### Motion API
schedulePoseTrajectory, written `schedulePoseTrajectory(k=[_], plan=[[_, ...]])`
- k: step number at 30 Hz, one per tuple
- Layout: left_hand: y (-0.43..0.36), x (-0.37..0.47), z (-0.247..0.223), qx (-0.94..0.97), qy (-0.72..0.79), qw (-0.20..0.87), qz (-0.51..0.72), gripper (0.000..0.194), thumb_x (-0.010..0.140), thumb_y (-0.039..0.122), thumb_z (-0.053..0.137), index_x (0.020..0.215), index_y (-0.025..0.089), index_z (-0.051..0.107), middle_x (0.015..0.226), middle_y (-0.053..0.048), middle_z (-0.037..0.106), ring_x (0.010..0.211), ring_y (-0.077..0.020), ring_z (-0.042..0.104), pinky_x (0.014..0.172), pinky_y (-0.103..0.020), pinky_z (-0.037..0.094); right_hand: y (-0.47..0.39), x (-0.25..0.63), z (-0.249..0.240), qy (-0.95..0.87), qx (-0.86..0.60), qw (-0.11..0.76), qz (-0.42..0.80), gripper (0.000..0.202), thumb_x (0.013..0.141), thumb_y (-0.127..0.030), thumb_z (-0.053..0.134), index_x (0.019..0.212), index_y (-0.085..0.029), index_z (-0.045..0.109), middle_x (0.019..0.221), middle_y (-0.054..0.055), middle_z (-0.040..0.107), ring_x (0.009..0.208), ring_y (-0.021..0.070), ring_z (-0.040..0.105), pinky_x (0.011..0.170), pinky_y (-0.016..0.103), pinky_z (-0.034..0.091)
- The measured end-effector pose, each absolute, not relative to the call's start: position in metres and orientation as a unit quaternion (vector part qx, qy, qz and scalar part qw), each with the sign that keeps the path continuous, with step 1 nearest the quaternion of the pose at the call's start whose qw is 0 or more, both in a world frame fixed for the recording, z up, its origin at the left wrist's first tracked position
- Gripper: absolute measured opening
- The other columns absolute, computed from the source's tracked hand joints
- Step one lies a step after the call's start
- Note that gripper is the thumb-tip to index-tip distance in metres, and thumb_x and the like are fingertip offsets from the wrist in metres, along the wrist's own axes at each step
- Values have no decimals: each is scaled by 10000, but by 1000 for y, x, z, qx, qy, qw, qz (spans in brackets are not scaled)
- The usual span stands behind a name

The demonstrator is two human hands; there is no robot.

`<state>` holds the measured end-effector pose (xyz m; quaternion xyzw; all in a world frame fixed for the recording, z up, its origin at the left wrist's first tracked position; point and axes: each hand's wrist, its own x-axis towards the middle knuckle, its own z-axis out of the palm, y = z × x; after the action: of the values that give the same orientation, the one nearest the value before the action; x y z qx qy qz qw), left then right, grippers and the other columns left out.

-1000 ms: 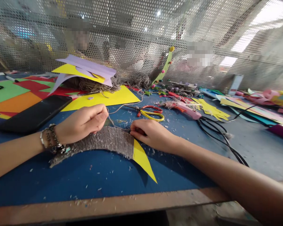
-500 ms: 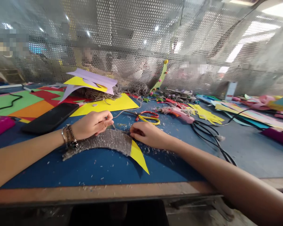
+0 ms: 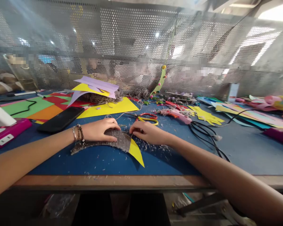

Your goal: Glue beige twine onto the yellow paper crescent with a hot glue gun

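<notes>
A crescent-shaped yellow paper piece (image 3: 137,153) lies on the blue table, most of it covered in rows of grey yarn (image 3: 123,140). Its bare yellow tip points right and toward the table's front edge. My left hand (image 3: 101,130) grips the yarn-covered part, thumb on top and fingers along the far edge. At the border between yarn and bare paper, my right hand (image 3: 146,131) pinches a strand of the yarn. Its fingertips partly hide that strand. Just beyond my hands lie scissors (image 3: 148,119) with red and yellow handles.
A black phone (image 3: 61,120) and a magenta power strip (image 3: 13,131) are at left. Colored paper sheets (image 3: 37,108) and yarn heaps lie behind. To the right are a pink glue gun (image 3: 179,115), its black cable (image 3: 208,135) and yellow paper cutouts (image 3: 205,115). A perforated metal screen (image 3: 132,37) stands behind.
My left hand has moved from above the yarn strand down onto the crescent and now grips it. My right hand stays at the yarn's end. The view has shifted slightly.
</notes>
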<state>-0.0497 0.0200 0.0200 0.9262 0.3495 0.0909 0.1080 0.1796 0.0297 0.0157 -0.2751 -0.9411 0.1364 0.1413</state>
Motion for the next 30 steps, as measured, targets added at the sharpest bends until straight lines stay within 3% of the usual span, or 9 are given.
schedulePoseTrajectory(k=[6,13,19,24,30], plan=[[26,-45,26,931,342,112,64,404,717,469,564,934,132,511,904,-50,531,787,-159,503,682,-239,421,29,182,20,-948,-257,144,119,169,777,-111,457,868,-107,599,820,55,588,721,101,498,661,229,400],[22,-37,51,936,324,97,94,328,777,337,525,1034,143,462,981,-59,537,886,-160,499,763,-251,397,26,184,31,-943,-250,195,102,155,775,-126,450,820,-109,597,766,33,581,677,81,487,631,210,386],[16,-28,67,950,278,66,128,495,783,210,513,1238,209,318,1166,-96,394,884,-130,498,807,-258,405,27,188,35,-924,-308,216,71,278,764,-109,412,988,-114,577,692,6,552,577,68,445,567,204,358],[1,-21,65,937,305,78,151,542,767,225,536,1253,233,295,1141,-64,441,898,-137,509,795,-252,412,28,191,33,-927,-301,223,27,369,756,-112,398,1100,-121,531,880,58,591,702,94,487,644,231,372],[-21,-18,67,890,402,76,203,543,733,267,551,1220,158,335,879,-17,545,819,-148,549,739,-255,413,30,194,34,-919,-321,221,56,502,741,-135,413,1242,-106,385,828,40,602,616,86,478,597,228,369]])
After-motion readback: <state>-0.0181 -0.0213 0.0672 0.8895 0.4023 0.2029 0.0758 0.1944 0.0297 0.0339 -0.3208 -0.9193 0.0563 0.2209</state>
